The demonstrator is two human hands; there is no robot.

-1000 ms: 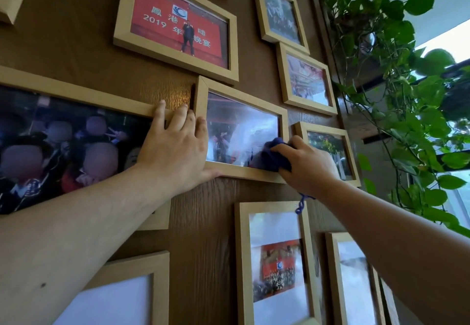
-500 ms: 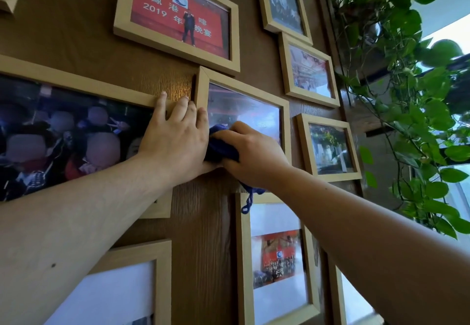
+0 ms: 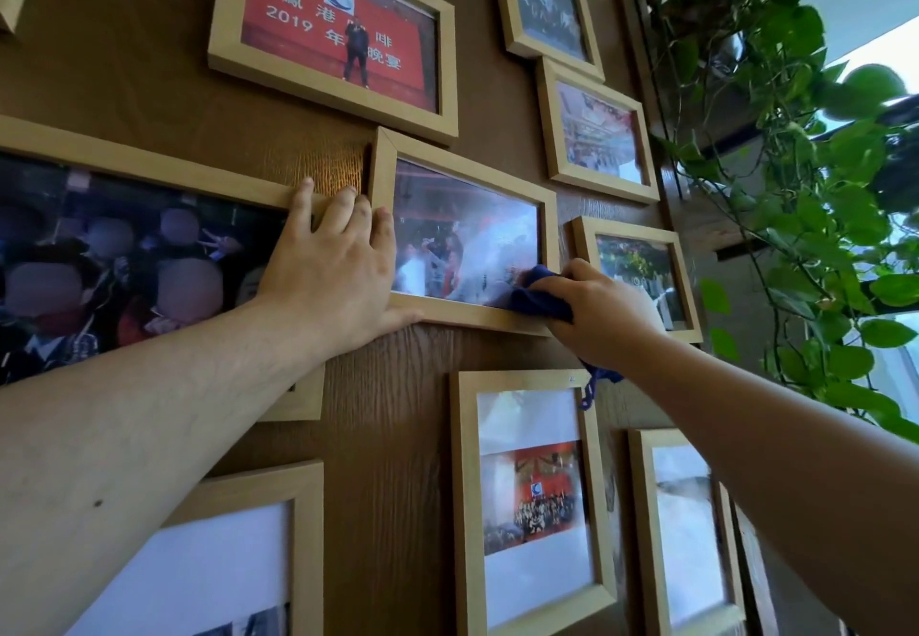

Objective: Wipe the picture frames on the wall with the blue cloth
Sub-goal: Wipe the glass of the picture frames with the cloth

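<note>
Several light wooden picture frames hang on a brown wood-grain wall. The middle frame (image 3: 467,173) is slightly tilted. My left hand (image 3: 333,277) presses flat against its left edge, fingers spread, thumb under the lower rail. My right hand (image 3: 604,317) grips the bunched blue cloth (image 3: 537,295) and presses it on the lower right corner of that frame's glass. A blue loop of the cloth (image 3: 592,387) dangles below my wrist.
A red-photo frame (image 3: 333,33) hangs above, a large group-photo frame (image 3: 134,173) at left, smaller frames (image 3: 597,133) at right, and more frames (image 3: 527,496) below. A leafy trailing plant (image 3: 805,178) hangs close at the right, beside a bright window.
My right hand has swept the cloth from the frame's lower left corner, next to my left hand, back to its lower right corner. My left hand stays in place.
</note>
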